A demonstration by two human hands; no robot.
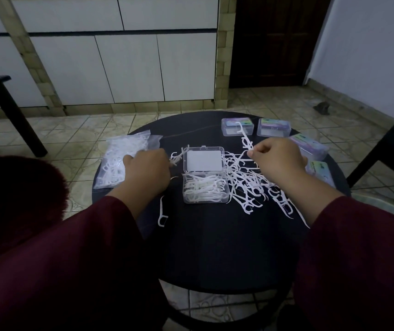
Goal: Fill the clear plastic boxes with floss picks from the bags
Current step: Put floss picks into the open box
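Centrally on a round black table (215,247) sits an open clear box (204,185), partly filled with floss picks, a loose pile of picks (246,177) touching its right side. The left hand (148,169) pinches a few picks left of the box, near a bag (121,161). The right hand (278,158) pinches 1 pick over the pile; 4 closed boxes (237,126) stand far right.

Five clear boxes (205,174), one bag (121,161), two hands (147,169).

round black table (215,247), tiled floor (76,130), white cabinets (129,68)
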